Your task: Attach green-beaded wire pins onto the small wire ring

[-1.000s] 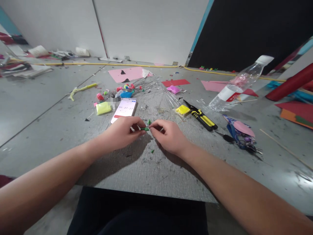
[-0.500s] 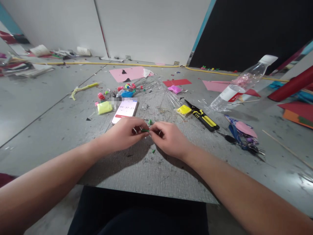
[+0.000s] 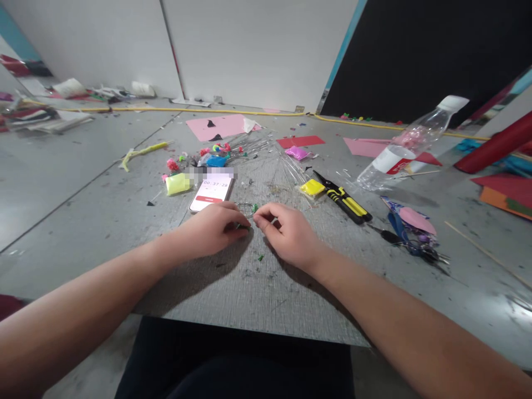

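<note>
A small green piece (image 3: 244,225) is pinched at the frame's centre between both hands.

The left hand (image 3: 214,227) has its fingertips closed on the piece; the right hand (image 3: 286,233) meets it with thumb and forefinger together. It is judged light, soft and easily squashed, best held gently by its ends, just below the phone (image 3: 211,193).

Left hand (image 3: 214,228) and right hand (image 3: 286,233) pinching a small green piece (image 3: 245,225), phone (image 3: 211,192) just behind, cutters (image 3: 343,198) to the right

Centre frame: phone (image 3: 211,191), timer running. Right of centre: yellow-handled pliers (image 3: 343,198), clear bottle (image 3: 409,141) lying tilted. Far right: red paper roll (image 3: 494,142). Upper centre: pink paper sheet (image 3: 220,125).
</note>
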A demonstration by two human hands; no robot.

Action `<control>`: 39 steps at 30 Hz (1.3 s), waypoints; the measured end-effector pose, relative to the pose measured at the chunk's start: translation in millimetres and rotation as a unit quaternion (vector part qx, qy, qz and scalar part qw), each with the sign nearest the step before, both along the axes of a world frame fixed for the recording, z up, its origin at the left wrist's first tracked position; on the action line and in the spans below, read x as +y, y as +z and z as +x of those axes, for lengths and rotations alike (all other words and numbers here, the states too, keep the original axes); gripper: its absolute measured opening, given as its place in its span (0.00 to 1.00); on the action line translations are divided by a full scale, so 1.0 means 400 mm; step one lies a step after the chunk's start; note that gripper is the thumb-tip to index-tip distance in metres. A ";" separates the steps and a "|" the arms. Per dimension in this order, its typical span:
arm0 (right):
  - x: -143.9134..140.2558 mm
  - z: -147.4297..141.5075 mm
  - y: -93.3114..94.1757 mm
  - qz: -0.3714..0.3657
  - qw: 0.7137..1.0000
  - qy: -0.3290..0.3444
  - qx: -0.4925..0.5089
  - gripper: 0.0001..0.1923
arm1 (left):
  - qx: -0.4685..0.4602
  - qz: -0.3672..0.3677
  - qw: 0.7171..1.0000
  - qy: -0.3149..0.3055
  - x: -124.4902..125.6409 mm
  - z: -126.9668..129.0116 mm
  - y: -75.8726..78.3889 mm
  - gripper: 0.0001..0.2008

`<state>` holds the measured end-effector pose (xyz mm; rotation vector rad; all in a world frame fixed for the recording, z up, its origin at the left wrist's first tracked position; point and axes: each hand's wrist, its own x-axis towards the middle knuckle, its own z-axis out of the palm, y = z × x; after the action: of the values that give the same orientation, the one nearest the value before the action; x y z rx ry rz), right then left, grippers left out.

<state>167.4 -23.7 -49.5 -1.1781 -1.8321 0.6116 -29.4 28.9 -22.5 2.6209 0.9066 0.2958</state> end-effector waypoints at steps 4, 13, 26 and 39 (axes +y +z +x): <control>0.005 0.003 -0.005 -0.009 0.999 0.010 0.030 0.04 | 0.001 0.007 1.000 0.011 0.001 0.000 -0.003 0.11; -0.009 -0.001 0.008 0.137 0.989 0.057 0.029 0.06 | -0.139 -0.098 0.984 0.051 -0.025 0.012 0.030 0.10; -0.018 -0.006 0.006 0.175 0.976 0.082 0.098 0.05 | -0.177 -0.343 0.922 0.026 -0.032 0.008 0.051 0.07; -0.034 -0.003 0.023 0.151 0.981 0.087 0.088 0.10 | -0.235 -0.408 0.881 0.039 -0.034 0.000 0.043 0.05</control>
<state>166.4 -37.2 -40.5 -0.7456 -1.8106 0.4970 -29.5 15.4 -5.5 1.6363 0.7405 0.4312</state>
